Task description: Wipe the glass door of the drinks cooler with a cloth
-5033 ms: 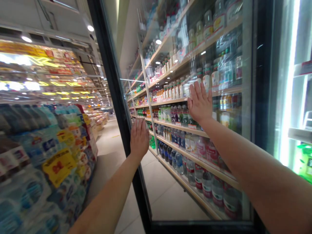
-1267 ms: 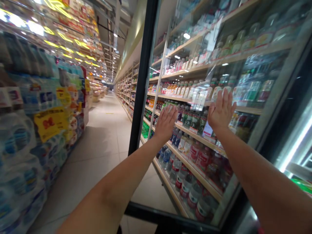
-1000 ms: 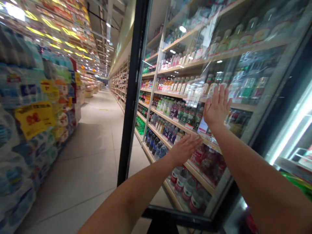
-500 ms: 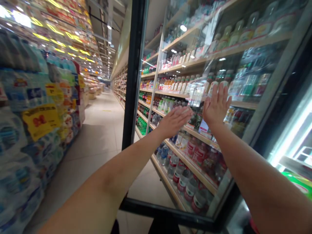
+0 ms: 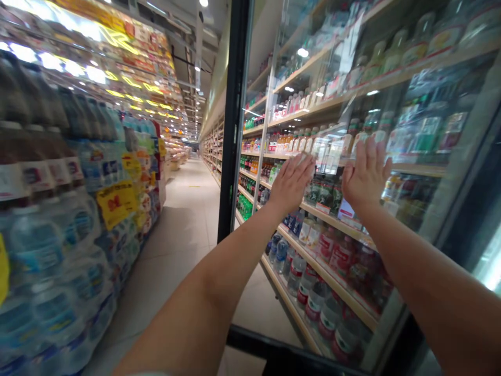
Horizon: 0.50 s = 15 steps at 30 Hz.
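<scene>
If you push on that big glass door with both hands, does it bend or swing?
The glass door probably stays stiff, since a black frame runs round it. It likely swings as one piece, and looks heavy, being so tall. The left hand and right hand lie flat and open on it; bare palms could slip on smooth glass.

No word, brand or number can be read anywhere in the view. A yellow sign (image 5: 116,202) is hung on the stacked water bottles (image 5: 47,245) at the near left; red marks are printed on it, but they are too blurred to be made out. White and blue labels are carried by those bottles, and their print is lost to blur. Small price tags (image 5: 346,210) are fixed along the shelf edge (image 5: 332,219) behind the glass door (image 5: 352,78) on the right, possibly with figures, none legible. Bottle labels there are smeared by reflections.
</scene>
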{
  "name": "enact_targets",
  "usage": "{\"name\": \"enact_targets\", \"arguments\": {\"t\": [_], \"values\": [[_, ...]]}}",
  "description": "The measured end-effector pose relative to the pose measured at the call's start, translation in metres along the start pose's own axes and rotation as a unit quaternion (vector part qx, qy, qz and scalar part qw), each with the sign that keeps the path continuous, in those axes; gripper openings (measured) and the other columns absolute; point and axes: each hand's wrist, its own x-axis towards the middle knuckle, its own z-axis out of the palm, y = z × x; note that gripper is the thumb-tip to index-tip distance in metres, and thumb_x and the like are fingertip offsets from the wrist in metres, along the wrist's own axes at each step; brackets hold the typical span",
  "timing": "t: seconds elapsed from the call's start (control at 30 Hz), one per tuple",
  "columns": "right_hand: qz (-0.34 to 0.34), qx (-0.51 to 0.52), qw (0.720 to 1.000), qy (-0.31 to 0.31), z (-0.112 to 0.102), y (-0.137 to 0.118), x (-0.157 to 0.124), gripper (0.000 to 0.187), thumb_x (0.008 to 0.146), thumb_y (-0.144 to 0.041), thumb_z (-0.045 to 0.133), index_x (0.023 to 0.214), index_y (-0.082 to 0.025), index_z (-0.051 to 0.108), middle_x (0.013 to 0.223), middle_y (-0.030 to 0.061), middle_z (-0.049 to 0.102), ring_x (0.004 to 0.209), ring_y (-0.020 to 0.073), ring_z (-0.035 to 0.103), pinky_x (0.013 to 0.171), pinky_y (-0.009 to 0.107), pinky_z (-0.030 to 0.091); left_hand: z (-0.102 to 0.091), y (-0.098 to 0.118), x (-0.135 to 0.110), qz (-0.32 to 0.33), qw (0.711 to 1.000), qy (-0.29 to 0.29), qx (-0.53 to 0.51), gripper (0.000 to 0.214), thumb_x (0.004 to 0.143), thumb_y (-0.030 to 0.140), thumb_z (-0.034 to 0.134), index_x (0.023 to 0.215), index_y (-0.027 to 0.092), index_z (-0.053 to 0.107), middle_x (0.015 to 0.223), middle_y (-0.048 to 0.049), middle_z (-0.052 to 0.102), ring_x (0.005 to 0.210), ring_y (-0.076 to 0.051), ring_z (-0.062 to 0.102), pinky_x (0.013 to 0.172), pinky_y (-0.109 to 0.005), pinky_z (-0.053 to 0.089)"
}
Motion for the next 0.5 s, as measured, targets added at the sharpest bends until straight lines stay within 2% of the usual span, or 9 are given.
{"name": "enact_targets", "arguments": {"t": [0.07, 0.13, 0.27, 0.33, 0.4, 0.5], "values": [[-0.003, 0.004, 1.000, -0.002, -0.001, 0.000, -0.001, 0.061, 0.104, -0.039, 0.032, 0.161, -0.017, 0.032, 0.168, 0.0092, 0.026, 0.157, 0.0289, 0.020, 0.126, 0.058, 0.017, 0.002, 0.002, 0.012, -0.043, 0.999, 0.009, -0.004, 0.059, 0.100, 0.015, 0.039, 0.159, 0.013, 0.033, 0.166, -0.0099, 0.034, 0.159, -0.027, 0.010, 0.132, -0.053, 0.013], [-0.006, 0.012, 1.000, -0.005, -0.003, 0.000, -0.002, 0.061, 0.103, -0.038, 0.032, 0.160, -0.016, 0.032, 0.168, 0.0104, 0.026, 0.157, 0.0291, 0.019, 0.126, 0.058, 0.017, 0.004, 0.009, 0.016, -0.045, 0.999, 0.006, -0.008, 0.060, 0.100, 0.015, 0.037, 0.159, 0.012, 0.031, 0.166, -0.0106, 0.032, 0.159, -0.028, 0.008, 0.132, -0.054, 0.013], [-0.017, 0.027, 0.999, 0.000, -0.005, 0.000, -0.004, 0.061, 0.103, -0.038, 0.033, 0.160, -0.015, 0.032, 0.168, 0.0124, 0.026, 0.157, 0.0313, 0.020, 0.124, 0.062, 0.019, 0.001, 0.020, 0.018, 0.060, 0.996, -0.059, 0.006, 0.059, 0.100, 0.014, 0.035, 0.160, 0.014, 0.031, 0.169, -0.0061, 0.028, 0.159, -0.022, 0.006, 0.132, -0.048, 0.016], [-0.021, 0.034, 0.999, 0.007, -0.006, 0.001, -0.005, 0.062, 0.103, -0.039, 0.032, 0.160, -0.016, 0.033, 0.167, 0.0122, 0.028, 0.157, 0.0322, 0.021, 0.124, 0.062, 0.020, -0.004, 0.020, 0.025, 0.086, 0.993, -0.076, 0.019, 0.058, 0.103, 0.016, 0.031, 0.160, 0.016, 0.030, 0.169, -0.0030, 0.028, 0.159, -0.019, 0.008, 0.132, -0.045, 0.016], [-0.019, 0.044, 0.999, 0.017, -0.008, 0.002, -0.006, 0.061, 0.102, -0.040, 0.031, 0.159, -0.016, 0.036, 0.166, 0.0122, 0.030, 0.156, 0.0325, 0.023, 0.124, 0.060, 0.020, -0.008, 0.018, 0.036, 0.069, 0.995, -0.068, 0.027, 0.056, 0.105, 0.018, 0.026, 0.160, 0.015, 0.029, 0.168, -0.0025, 0.029, 0.159, -0.018, 0.011, 0.132, -0.043, 0.014], [-0.042, 0.064, 0.997, 0.009, -0.013, 0.002, -0.007, 0.061, 0.102, -0.039, 0.029, 0.159, -0.019, 0.036, 0.165, 0.0111, 0.033, 0.156, 0.0297, 0.024, 0.126, 0.054, 0.023, -0.011, 0.019, 0.051, 0.019, 0.999, -0.040, 0.018, 0.055, 0.105, 0.019, 0.021, 0.159, 0.011, 0.029, 0.167, -0.0079, 0.031, 0.159, -0.019, 0.012, 0.131, -0.043, 0.014]]}}
